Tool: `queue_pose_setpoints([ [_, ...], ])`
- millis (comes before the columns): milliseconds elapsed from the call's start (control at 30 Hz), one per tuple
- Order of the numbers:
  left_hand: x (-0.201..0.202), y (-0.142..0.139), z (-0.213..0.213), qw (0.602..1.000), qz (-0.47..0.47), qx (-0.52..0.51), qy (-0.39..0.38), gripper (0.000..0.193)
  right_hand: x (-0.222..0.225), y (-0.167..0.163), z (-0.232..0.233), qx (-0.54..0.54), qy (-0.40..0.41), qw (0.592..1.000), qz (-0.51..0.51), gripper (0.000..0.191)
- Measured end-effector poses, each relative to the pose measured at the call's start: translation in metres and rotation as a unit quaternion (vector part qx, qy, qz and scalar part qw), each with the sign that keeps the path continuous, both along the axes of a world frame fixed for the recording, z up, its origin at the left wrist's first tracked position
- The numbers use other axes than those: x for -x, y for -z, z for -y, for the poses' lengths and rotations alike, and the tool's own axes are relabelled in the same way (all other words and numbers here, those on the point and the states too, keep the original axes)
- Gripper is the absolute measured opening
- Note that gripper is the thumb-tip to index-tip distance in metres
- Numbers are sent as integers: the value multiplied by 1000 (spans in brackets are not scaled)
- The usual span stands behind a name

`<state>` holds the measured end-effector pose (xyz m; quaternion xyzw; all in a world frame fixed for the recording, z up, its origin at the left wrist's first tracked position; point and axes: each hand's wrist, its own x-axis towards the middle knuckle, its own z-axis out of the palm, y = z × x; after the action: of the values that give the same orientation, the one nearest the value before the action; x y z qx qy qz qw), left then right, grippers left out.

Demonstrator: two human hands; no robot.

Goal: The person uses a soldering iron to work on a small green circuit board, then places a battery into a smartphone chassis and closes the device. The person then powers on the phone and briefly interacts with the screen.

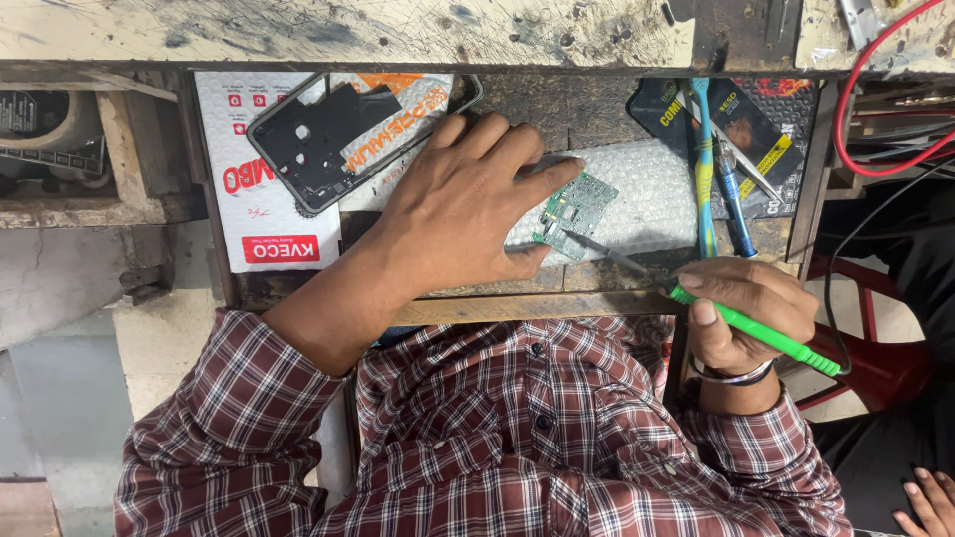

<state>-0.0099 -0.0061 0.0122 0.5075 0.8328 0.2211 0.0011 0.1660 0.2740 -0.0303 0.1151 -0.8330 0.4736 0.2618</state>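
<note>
My left hand [468, 209] lies flat on a sheet of bubble wrap [647, 194], its fingertips and thumb pinning a small green circuit board [575, 211]. My right hand [751, 313] grips a soldering iron with a green handle [766, 333]; its thin metal tip [597, 249] rests on the board's lower edge. A black cable runs from the handle's end off to the right. Both sleeves are red-and-white plaid.
A black phone frame [323, 134] lies on white printed packaging at the back left. Tweezers [741, 159], a blue toothbrush [703, 164] and a blue screwdriver [734, 204] rest on a dark packet at right. A red wire [846, 119] loops nearby. Another person's hand [930, 502] shows bottom right.
</note>
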Motion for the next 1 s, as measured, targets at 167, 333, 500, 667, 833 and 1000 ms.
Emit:
queue_pose_setpoints([
  [167, 0, 1, 1, 1000, 0, 2, -1, 78, -1, 1, 0, -1, 2, 1000, 4, 35],
  [333, 0, 5, -1, 1000, -13, 6, -1, 79, 0, 3, -2, -5, -5, 1000, -9, 34],
  [500, 0, 6, -1, 1000, -9, 12, -1, 79, -3, 2, -1, -2, 6, 1000, 10, 34],
  [667, 0, 5, 0, 1000, -8, 10, -1, 79, -2, 0, 0, -3, 6, 1000, 15, 34],
  [833, 0, 3, 1, 1000, -8, 4, -1, 80, 1, 0, 1, 20, -21, 1000, -3, 35],
  [1000, 0, 2, 1, 1000, -2, 2, -2, 78, 0, 1, 0, 7, -2, 1000, 5, 34],
])
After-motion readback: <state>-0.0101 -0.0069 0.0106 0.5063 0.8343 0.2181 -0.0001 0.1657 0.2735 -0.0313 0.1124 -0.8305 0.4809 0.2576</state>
